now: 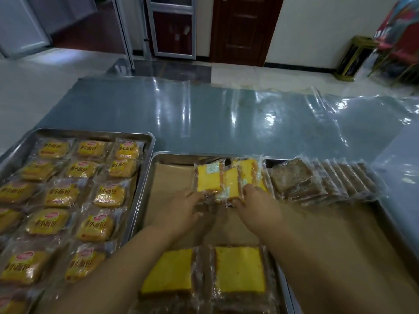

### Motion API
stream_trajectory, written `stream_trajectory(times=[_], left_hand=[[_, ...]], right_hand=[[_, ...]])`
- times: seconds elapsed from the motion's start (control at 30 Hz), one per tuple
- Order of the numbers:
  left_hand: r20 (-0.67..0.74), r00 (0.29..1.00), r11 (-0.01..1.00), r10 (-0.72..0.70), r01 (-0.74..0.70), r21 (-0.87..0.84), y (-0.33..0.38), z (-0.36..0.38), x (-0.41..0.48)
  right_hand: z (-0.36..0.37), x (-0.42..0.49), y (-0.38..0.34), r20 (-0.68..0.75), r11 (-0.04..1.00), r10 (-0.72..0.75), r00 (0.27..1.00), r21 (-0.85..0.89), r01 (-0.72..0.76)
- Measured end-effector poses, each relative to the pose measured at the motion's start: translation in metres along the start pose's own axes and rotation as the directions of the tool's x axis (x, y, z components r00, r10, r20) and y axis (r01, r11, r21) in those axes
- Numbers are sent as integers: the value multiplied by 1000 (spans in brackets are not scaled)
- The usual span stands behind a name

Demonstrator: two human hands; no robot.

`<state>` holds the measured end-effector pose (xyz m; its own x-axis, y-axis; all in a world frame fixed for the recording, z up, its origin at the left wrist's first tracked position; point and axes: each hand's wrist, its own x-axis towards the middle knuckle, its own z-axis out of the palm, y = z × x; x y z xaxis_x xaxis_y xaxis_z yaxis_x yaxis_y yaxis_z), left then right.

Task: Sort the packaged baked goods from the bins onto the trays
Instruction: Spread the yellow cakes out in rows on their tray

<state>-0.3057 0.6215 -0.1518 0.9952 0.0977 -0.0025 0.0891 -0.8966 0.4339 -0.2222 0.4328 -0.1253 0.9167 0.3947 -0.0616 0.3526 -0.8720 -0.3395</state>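
Observation:
Several packaged yellow cake slices point(209, 180) lie at the far end of the middle tray point(172, 156), which is lined with brown paper. My left hand point(183, 208) grips the near edge of the leftmost packet. My right hand point(256, 206) holds the near edge of the neighbouring packet point(231, 185). Two larger yellow cake packets point(240, 270) rest at the tray's near end, between my forearms. A row of brown bread slices in clear wrap point(322, 182) stands to the right of the yellow slices.
The left tray point(90, 132) holds rows of wrapped small yellow breads with red logos. The table point(204, 114) is covered in shiny clear plastic beyond the trays. Doors, a tiled floor and a dark bin stand behind.

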Motion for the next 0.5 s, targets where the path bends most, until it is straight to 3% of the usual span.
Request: stream_trajectory(times=[0.23,0.33,0.5], left_hand=[[142,989,997,-32,21,75,-8,21,55],[203,979,1000,-10,9,8,-9,29,67],[181,983,1000,26,-26,1,-13,38,68]], right_hand=[[10,26,2,82,990,142,986,11,-144],[15,31,4,103,977,173,980,109,-184],[19,35,10,128,927,215,968,286,-243]])
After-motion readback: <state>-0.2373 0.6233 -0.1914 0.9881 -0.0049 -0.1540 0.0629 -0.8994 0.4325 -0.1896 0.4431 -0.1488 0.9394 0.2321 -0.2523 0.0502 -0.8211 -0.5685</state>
